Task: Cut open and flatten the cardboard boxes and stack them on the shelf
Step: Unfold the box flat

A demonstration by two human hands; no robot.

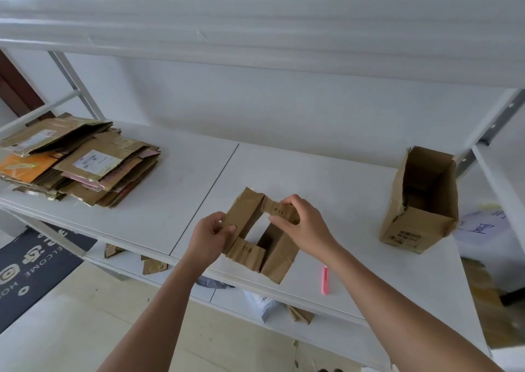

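Observation:
A small brown cardboard box with its flaps spread open sits near the front edge of the white shelf. My left hand grips the box's left flap, thumb on top. My right hand pinches the far flap with curled fingers. A pink utility knife lies on the shelf just right of the box, under my right forearm. A taller open cardboard box stands upright at the right. A stack of flattened cardboard lies at the shelf's left end.
A grey metal upright frames the shelf at the right, and an upper shelf board hangs overhead. Cardboard scraps and a white bag lie on the lower shelf. A dark doormat covers the floor at left.

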